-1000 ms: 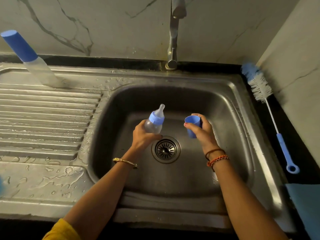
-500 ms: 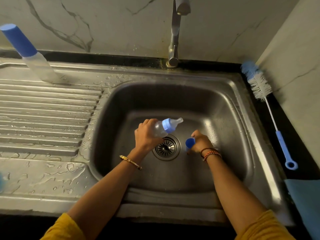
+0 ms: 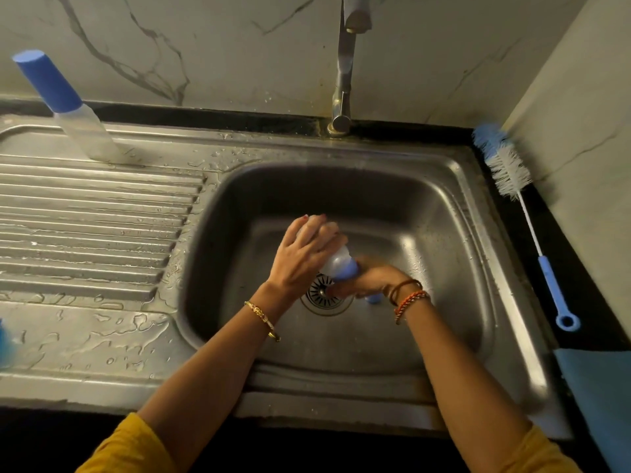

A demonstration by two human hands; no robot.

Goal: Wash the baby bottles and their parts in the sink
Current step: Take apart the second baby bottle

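Low in the steel sink basin, my left hand grips the clear body of a baby bottle, tilted with its blue collar pointing down and to the right. My right hand is curled round the collar and nipple end, just over the drain; the nipple itself is hidden and the hand is blurred. A blue cap shows below my right wrist, near the basin floor. A second bottle with a blue cap on stands on the drainboard at the back left.
A blue and white bottle brush lies on the dark counter right of the sink. A blue cloth lies at the front right. The faucet rises behind the basin, with no water running. The ribbed drainboard is wet.
My left hand tipped the bottle from nearly upright to nipple end down. My right hand lowered the blue cap toward the basin floor, then moved left onto the bottle's collar end.
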